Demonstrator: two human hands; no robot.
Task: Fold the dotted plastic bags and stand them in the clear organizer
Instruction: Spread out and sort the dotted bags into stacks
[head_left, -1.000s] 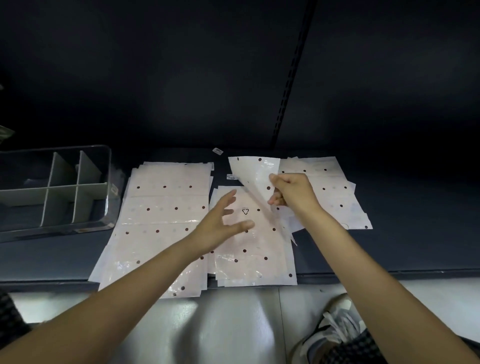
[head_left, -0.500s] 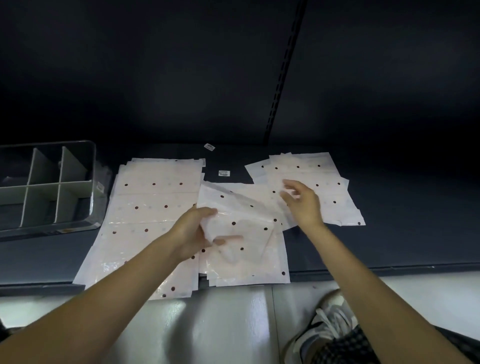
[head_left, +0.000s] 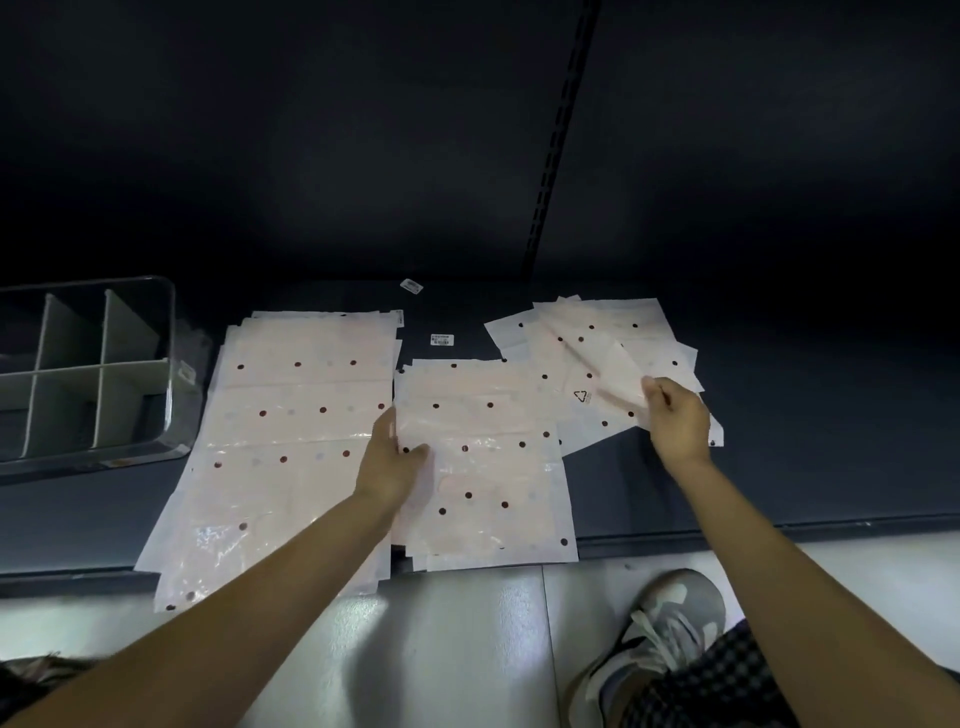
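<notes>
Gripping the left edge of the middle stack of dotted bags, my left hand is curling its thumb over the top sheet, while my right hand is pinching 1 bag lifted over the far-right pile. I am seeing the clear organizer sitting far left on the dark shelf.
</notes>
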